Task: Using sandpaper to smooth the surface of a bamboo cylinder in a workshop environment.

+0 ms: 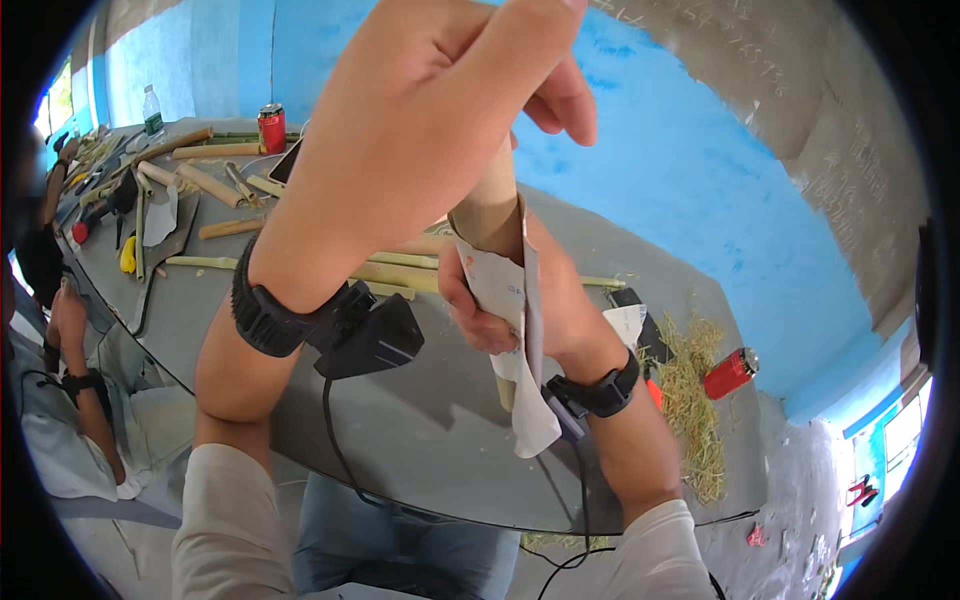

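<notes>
A bamboo piece [490, 215] stands nearly upright in front of me. My left hand [450, 115] is closed around its upper end, raised high and close to the view; some of its fingers hide the grip. Lower down, my right hand [545, 290] presses a folded sheet of sandpaper [495, 285], pale printed backing outward, around the bamboo. The bamboo's lower tip [506, 395] shows beneath the fingers, beside the hanging paper. Both wrists wear black straps with small cabled devices.
Bamboo lengths [210, 185] and tools crowd the grey table's [430, 450] left side, with a red can [271, 130] and a bottle [152, 110]. At right lie straw-like shavings [695, 400] and another red can [731, 373]. A person [90, 400] sits at left.
</notes>
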The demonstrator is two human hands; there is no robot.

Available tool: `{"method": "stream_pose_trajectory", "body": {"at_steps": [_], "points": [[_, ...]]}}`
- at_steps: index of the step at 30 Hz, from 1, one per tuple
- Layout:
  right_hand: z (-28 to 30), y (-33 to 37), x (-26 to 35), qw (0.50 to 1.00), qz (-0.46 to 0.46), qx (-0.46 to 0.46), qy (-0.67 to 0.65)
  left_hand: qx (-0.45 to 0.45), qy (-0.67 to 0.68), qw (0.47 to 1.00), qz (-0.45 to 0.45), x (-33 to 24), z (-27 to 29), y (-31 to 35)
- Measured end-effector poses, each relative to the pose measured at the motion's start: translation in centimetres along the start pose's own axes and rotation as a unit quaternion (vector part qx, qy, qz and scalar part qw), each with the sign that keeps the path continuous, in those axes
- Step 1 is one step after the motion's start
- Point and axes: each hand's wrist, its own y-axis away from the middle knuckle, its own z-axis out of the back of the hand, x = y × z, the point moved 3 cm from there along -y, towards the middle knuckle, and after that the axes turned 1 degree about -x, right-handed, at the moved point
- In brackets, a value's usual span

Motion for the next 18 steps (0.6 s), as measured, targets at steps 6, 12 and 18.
{"method": "stream_pose_trajectory", "body": {"at_steps": [6, 12, 18], "points": [[2.7, 2.3, 0.3, 0.887, 0.202, -0.118, 0.398, -0.058, -0.052, 0.987, -0.143, 0.2, -3.6, 1.5], [0.8, 4.9, -0.7, 0.802, 0.255, -0.289, 0.456, -0.065, -0.095, 0.979, -0.166, -1.1, -4.0, 0.8], [0.8, 2.8, -0.8, 0.947, -0.001, -0.315, 0.063, -0.062, -0.148, 0.968, -0.191, -1.0, -3.5, 0.3]]}}
